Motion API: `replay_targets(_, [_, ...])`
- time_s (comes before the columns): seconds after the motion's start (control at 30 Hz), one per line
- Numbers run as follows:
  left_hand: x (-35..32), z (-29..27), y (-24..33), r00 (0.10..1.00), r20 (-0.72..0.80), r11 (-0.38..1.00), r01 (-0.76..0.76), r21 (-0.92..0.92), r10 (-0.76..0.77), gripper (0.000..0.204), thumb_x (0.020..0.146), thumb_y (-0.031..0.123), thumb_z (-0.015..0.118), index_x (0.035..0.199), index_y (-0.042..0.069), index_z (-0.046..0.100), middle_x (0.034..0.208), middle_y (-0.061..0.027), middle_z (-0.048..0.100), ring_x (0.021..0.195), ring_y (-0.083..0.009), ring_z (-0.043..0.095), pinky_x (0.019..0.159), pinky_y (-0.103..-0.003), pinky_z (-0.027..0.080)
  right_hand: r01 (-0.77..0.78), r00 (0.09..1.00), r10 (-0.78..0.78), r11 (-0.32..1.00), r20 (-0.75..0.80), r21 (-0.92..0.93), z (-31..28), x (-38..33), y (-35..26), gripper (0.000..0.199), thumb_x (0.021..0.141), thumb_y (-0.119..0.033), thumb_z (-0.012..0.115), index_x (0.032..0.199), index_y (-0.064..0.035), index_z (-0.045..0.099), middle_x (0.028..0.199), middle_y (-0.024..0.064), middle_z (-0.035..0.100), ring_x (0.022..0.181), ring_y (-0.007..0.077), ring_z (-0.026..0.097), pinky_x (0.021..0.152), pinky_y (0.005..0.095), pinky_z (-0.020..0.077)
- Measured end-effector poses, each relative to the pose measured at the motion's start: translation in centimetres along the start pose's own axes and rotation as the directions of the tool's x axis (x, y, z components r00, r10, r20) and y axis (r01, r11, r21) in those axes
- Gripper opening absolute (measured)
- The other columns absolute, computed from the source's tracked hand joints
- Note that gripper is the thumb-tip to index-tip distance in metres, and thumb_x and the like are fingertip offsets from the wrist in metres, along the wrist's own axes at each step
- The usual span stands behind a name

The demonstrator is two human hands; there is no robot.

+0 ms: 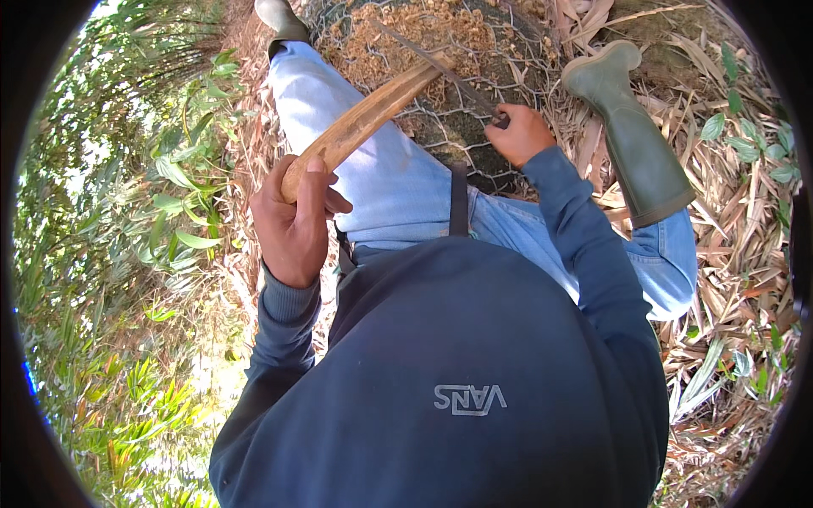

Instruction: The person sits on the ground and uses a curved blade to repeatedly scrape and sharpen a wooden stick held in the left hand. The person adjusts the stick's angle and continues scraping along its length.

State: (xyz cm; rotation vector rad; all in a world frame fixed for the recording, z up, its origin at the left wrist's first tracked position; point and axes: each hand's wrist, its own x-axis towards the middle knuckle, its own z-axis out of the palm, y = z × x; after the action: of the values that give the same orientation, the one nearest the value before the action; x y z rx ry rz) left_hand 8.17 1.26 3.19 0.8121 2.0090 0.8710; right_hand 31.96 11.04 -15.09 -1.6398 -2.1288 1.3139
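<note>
My left hand (296, 222) is wrapped around the near end of a thick, slightly curved piece of pale wood (364, 125), which slants up to the right over my thigh. A long, narrow, dark blade (415, 49) crosses the wood's far tip; whether it touches the wood I cannot tell. My right hand (523, 135) is closed at the blade's lower right end, and its fingers hide the grip. Beneath both lies a mound covered in wire mesh (445, 135), with brown crumbs or shavings (351, 46) scattered on top.
My legs in blue jeans (394, 182) spread around the mound, with a green rubber boot (635, 140) on the right and another boot (279, 19) at the far left. Dry leaves (728, 262) cover the ground on the right. Green plants (174, 199) grow along the left.
</note>
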Motion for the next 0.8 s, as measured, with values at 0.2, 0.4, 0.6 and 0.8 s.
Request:
replay_targets(0.2, [-0.2,0.1,-0.3,0.999,-0.038,1.0,0.009,-0.015,-0.009,0.033,0.097,0.021,0.055,0.086,-0.009,0.06,0.063,-0.0092,0.063,0.053,-0.0135,0.063,0.047,-0.023,0.046,-0.008,0.976,-0.002,0.999,0.216,0.049,-2.1,-0.6,-1.8,0.031,0.075,-0.025,0.066,0.089,0.0024,0.066,0.074,0.0214,0.065,0.073,0.0391,0.064,0.067,0.0417,0.0501])
replay_targets(0.4, [0.5,-0.4,-0.1,1.0,-0.009,1.0,0.001,0.023,-0.001,0.034,0.097,0.023,0.056,0.091,-0.011,0.06,0.07,-0.0124,0.066,0.055,-0.0147,0.065,0.048,-0.023,0.047,-0.123,0.963,0.143,0.987,0.229,-0.1,-1.8,-0.2,-1.1,0.035,0.075,-0.026,0.065,0.095,0.0011,0.067,0.08,0.0225,0.066,0.077,0.0392,0.065,0.071,0.043,0.0509])
replay_targets(0.6, [0.8,-0.2,-0.2,1.0,-0.011,1.0,-0.018,-0.02,0.018,0.034,0.097,0.022,0.056,0.098,-0.011,0.06,0.069,-0.0111,0.065,0.055,-0.0152,0.065,0.048,-0.023,0.047,-0.081,0.982,0.085,0.996,0.171,-0.03,-0.9,0.7,1.0,0.032,0.075,-0.027,0.065,0.092,0.0002,0.066,0.076,0.0205,0.066,0.075,0.0383,0.065,0.069,0.0438,0.0498])
replay_targets(0.8, [1.2,-0.2,-0.4,0.999,-0.036,0.999,-0.038,-0.027,0.037,0.032,0.097,0.02,0.055,0.1,-0.011,0.06,0.071,-0.0107,0.065,0.054,-0.0149,0.064,0.048,-0.024,0.047,-0.076,0.958,0.061,0.996,0.282,0.044,-2.9,-0.4,-1.4,0.033,0.074,-0.03,0.065,0.09,-0.0014,0.069,0.083,0.0215,0.068,0.081,0.0398,0.066,0.077,0.0436,0.0523])
